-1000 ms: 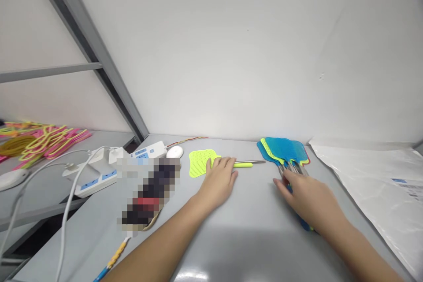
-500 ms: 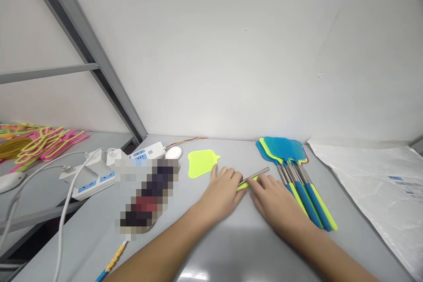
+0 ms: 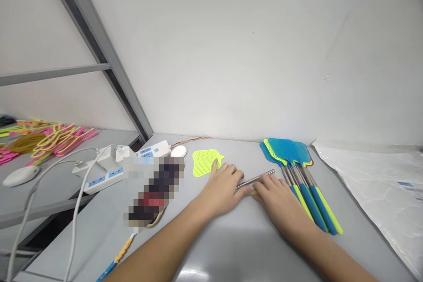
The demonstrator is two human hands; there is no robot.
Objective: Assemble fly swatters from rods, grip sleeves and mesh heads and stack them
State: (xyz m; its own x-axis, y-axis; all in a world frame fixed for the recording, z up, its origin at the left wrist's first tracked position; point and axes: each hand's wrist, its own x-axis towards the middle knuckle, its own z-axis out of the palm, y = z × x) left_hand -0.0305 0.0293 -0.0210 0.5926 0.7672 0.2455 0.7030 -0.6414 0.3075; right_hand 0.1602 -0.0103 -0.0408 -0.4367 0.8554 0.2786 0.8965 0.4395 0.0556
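A silver metal rod (image 3: 247, 182) lies slanted between my hands, its far end sticking out past my right fingers. Under it, a bit of yellow-green handle (image 3: 253, 192) shows; how it joins the rod is hidden. My left hand (image 3: 220, 190) is closed around the left end of the rod, with one finger reaching over a yellow-green mesh fly swatter head (image 3: 203, 164). My right hand (image 3: 276, 194) curls over the rod and handle from the right. Beside it lies a bunch of fly swatters (image 3: 302, 194) with blue and green handles and mostly blue heads.
Crumpled white plastic packaging (image 3: 366, 176) covers the right side. To the left are a blurred-out object (image 3: 155, 194), a white round puck (image 3: 178, 151), power strips (image 3: 109, 176) with cables, a white mouse (image 3: 20, 176) and pink-yellow cords (image 3: 62, 141). A wall (image 3: 244, 53) rises behind.
The view has swung slightly left. Less of the yellow-green handle shows between my hands, and my left thumb now extends toward my right fingers.
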